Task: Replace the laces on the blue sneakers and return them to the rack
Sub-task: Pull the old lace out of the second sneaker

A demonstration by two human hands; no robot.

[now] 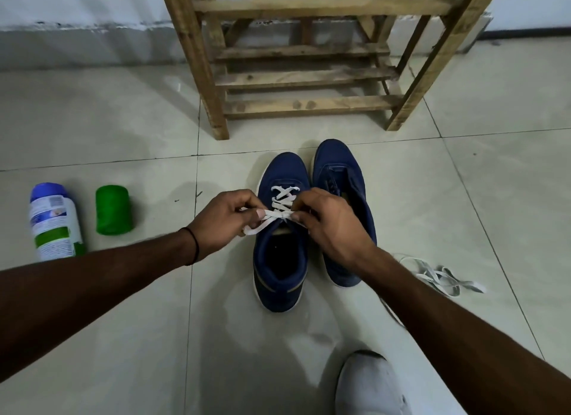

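While left hand and right hand each pinch lace end over centre-frame sneaker: risk, uneven pull leaves knot slack. Second sneaker just beside, no white lace; spare lace lower right; rack top centre.

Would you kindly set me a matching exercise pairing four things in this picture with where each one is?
Things:
1. white flat lace being tied
2. loose white lace
3. green cylindrical roll
4. wooden slatted rack
Places:
A. by the wall
B. on the tiled floor, far right
C. threaded through the left blue sneaker
D. beside the white, blue-capped bottle
Pairs: 1-C, 2-B, 3-D, 4-A
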